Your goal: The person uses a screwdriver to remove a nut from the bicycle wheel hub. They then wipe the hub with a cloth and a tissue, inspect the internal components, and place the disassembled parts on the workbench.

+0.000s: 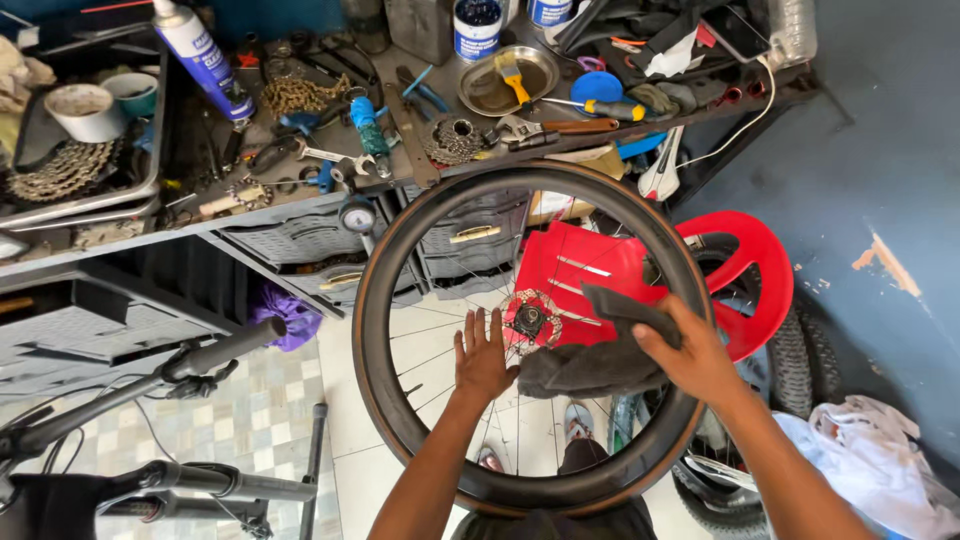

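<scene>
Head view: black spoked bicycle wheel with tan-edged tyre (372, 330), held upright below the cluttered table (300, 205). Left hand (483, 355): grip spread flat against spokes. Right hand (695, 355): grip closed, pinching grey cloth (590, 365) beside hub.

Pretty bright, even daylight all over, colours pop. Soft shadows only, mostly under the cluttered workbench (300, 215). A bit of shine on the metal dish (508, 80). Wide-angle lens bends the bench edge and stretches the corners. Everything's reasonably sharp, no real motion blur.
</scene>
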